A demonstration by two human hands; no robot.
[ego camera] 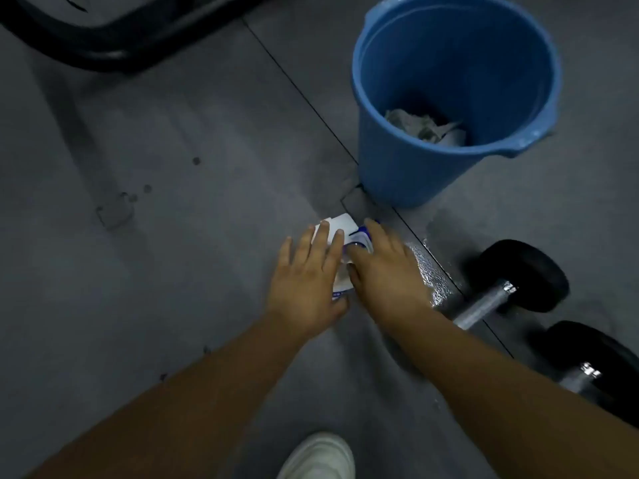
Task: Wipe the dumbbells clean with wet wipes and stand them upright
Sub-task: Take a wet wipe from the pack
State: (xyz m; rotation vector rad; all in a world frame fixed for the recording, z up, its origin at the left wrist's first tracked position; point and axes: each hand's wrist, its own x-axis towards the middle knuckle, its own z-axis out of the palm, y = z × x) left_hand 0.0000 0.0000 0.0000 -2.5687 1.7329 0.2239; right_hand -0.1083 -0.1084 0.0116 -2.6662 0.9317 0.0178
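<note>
Near bucket (pixel 415 167), dumbbell (pixel 484 305) | left hand (pixel 304 281), right hand (pixel 383 271) cover wipes pack (pixel 340 224), perhaps unsealed

We're in a gym, clearly: grey rubber floor mats (pixel 179 140) (seams showing), two black dumbbells (pixel 524 274) lying down, a black equipment frame (pixel 114 46) up top.

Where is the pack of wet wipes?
The pack of wet wipes lies on the floor in the middle of the head view, under the left hand and right hand, near the blue bucket, left of a dumbbell.
</note>
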